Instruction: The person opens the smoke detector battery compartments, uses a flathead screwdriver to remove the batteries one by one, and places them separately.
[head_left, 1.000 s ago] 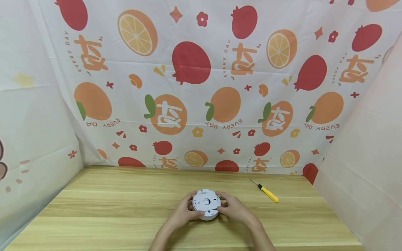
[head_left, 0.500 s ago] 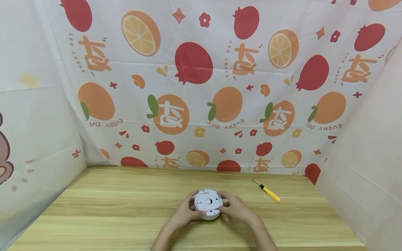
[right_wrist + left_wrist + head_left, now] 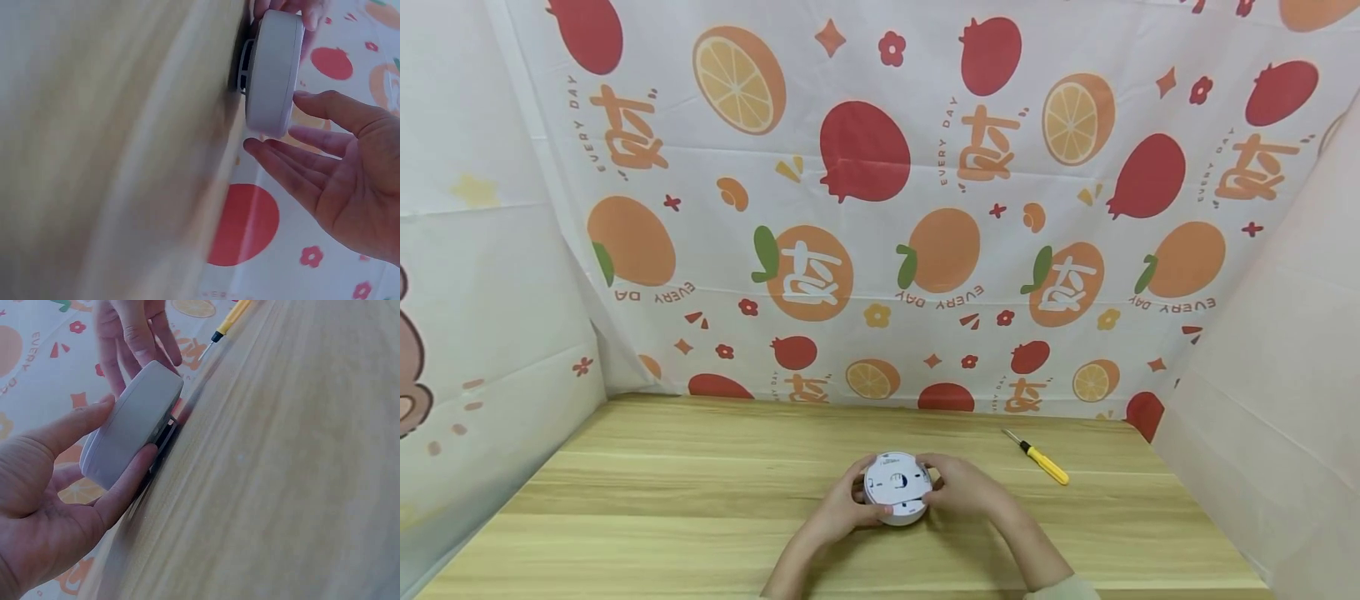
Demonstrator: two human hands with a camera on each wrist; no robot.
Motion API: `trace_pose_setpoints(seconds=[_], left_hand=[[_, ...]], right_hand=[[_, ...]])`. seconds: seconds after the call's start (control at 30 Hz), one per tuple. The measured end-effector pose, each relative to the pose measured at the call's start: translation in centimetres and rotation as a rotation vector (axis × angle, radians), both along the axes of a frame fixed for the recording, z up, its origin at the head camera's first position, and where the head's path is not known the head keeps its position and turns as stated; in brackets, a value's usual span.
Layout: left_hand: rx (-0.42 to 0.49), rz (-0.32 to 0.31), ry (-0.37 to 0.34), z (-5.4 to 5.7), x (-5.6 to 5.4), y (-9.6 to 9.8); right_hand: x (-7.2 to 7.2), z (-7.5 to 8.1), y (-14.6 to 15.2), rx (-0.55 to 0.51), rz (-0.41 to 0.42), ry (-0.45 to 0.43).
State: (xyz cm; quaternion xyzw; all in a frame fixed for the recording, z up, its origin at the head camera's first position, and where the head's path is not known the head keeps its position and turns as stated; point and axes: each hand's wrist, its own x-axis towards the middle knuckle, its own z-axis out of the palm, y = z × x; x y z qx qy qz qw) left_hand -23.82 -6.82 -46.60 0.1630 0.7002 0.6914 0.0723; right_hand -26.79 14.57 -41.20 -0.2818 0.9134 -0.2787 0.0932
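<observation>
A round white smoke detector (image 3: 898, 478) lies back side up on the wooden table, slightly raised on one side. Its vented underside shows as a dark slotted part in both wrist views. My left hand (image 3: 842, 506) grips its left side, thumb on the near upper rim and fingers round the edge. On the opposite side, my right hand (image 3: 964, 486) holds the rim between thumb and fingers. In the right wrist view, the right thumb touches the upper edge of the smoke detector (image 3: 273, 75) and the fingertips sit at its side.
A screwdriver (image 3: 1037, 460) with a yellow handle lies to the right on the wooden table (image 3: 700, 500), tip pointing away and left. Behind the table hangs a fruit-print cloth (image 3: 865, 250). Pale cloth walls stand at the left and right.
The right wrist has turned a little and its forearm has swung outward, bringing a sleeve edge into view. The left hand and smoke detector stay nearly in place. The head view has shifted slightly.
</observation>
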Motion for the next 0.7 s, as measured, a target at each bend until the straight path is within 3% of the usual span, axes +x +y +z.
trace_pose_setpoints(seconds=[0.17,0.33,0.7], left_hand=[[0.010,0.003,0.005,0.1,0.0,-0.1],[0.015,0.004,0.003,0.1,0.0,0.0],[0.012,0.008,-0.002,0.3,-0.1,-0.1]], right_hand=[[-0.5,0.9,-0.8,0.154,0.026,0.121],[-1.1,1.4,-1.4,0.265,0.133,0.230],[-1.7,2.5,-2.3,0.418,0.228,0.262]])
